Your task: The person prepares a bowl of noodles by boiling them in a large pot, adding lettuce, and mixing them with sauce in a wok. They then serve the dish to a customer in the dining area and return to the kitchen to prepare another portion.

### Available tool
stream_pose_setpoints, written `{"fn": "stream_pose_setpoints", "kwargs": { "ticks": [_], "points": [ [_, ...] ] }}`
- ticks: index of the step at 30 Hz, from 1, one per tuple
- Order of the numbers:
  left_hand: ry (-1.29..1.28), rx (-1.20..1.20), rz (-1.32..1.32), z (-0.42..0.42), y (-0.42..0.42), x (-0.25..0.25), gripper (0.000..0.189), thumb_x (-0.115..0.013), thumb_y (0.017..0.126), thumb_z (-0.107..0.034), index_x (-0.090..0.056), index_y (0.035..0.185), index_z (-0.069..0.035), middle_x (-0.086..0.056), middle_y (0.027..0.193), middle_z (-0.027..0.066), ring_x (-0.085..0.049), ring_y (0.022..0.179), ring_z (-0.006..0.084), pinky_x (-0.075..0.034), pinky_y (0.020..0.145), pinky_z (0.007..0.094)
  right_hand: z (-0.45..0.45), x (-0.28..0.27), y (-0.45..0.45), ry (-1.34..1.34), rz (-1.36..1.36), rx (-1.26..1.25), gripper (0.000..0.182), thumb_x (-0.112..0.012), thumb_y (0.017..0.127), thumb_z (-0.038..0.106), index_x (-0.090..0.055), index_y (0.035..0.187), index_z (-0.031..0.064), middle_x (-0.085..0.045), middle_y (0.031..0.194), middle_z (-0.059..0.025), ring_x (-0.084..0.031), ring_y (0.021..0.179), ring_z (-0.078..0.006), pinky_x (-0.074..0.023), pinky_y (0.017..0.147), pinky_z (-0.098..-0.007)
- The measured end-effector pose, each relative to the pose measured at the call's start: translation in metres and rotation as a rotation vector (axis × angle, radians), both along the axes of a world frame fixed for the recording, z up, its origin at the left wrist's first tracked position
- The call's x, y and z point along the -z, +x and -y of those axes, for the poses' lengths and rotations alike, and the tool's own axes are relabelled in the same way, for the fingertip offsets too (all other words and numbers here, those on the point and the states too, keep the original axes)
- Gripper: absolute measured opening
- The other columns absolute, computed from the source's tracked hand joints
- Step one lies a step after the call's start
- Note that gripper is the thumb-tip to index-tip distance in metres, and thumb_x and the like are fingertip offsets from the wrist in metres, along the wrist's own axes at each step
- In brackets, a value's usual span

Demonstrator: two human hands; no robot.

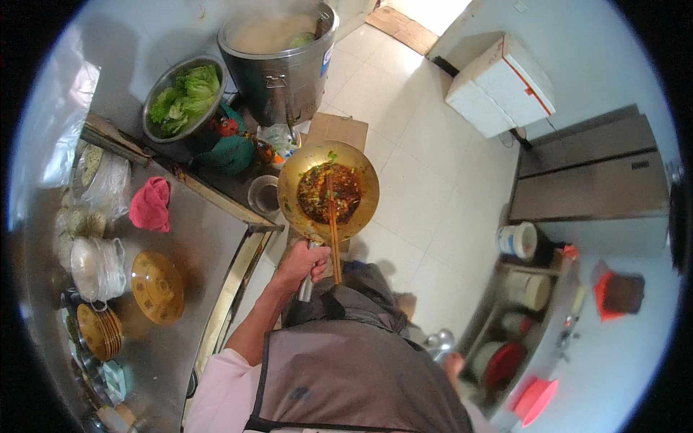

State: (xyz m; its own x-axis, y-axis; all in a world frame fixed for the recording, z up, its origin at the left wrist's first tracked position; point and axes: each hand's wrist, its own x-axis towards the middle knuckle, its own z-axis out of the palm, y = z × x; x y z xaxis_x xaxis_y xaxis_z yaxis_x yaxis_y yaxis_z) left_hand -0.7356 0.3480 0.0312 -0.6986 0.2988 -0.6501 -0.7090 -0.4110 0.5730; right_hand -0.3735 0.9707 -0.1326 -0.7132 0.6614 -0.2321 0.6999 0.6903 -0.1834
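My left hand (304, 264) is wrapped around the metal handle (306, 289) of a wok (368, 189), raised in front of my apron (368, 373). Inside the wok lies a dark, oily sauce (316, 203) with chopped bits and green leaves. A pair of wooden chopsticks (334, 243) leans from the sauce over the near rim, close to my left thumb. Low on the right, my right hand (453, 365) shows only in part beside shiny metalware (441, 341). Blur and the apron hide whether its fingers hold anything.
A steaming steel pot (270, 81) stands ahead, beside a metal bowl of lettuce (187, 100). The left steel counter (200, 216) bears a red cloth (151, 204), an amber plate (158, 288) and stacked plates (99, 331). Foam boxes (498, 86) and shelved tubs (517, 241) stand right.
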Motion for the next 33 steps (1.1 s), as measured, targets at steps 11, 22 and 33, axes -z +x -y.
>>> {"fn": "stream_pose_setpoints", "kwargs": {
  "ticks": [11, 22, 33],
  "points": [
    [-0.113, -0.345, 0.021, 0.047, -0.125, -0.003, 0.026, -0.06, 0.093, -0.011, -0.046, 0.071, -0.008, -0.045, 0.056, -0.0006, -0.044, 0.041, 0.0087, -0.037, 0.038, 0.0268, 0.034, 0.048, -0.491, -0.486, 0.184, -0.017, 0.018, -0.064, 0.082, 0.011, -0.067, 0.073, -0.0038, -0.063, 0.058, -0.0131, -0.061, 0.044, -0.0187, -0.0505, 0.042, -0.0313],
    [-0.064, -0.922, 0.05, 0.033, -0.244, -0.023, 0.013, -0.061, 0.094, -0.011, -0.051, 0.102, -0.006, -0.047, 0.065, -0.0003, -0.043, 0.044, 0.0077, -0.035, 0.036, 0.0247, 0.434, 0.043, -1.068, -1.523, 0.204, -0.471, 0.027, -0.061, 0.095, 0.023, -0.058, 0.076, 0.0039, -0.054, 0.068, -0.0068, -0.057, 0.062, -0.0192, -0.045, 0.052, -0.0337],
    [-0.059, -1.089, -0.014, 0.056, -0.337, 0.014, 0.012, -0.058, 0.094, -0.014, -0.048, 0.094, -0.007, -0.042, 0.056, -0.0014, -0.039, 0.039, 0.008, -0.034, 0.036, 0.0251, 0.625, -0.053, -1.209, -1.57, 1.005, -0.32, 0.098, -0.042, 0.082, 0.085, -0.061, 0.089, -0.0105, -0.063, 0.078, -0.0136, -0.053, 0.051, -0.0122, -0.0408, 0.038, -0.0177]
  ]
}}
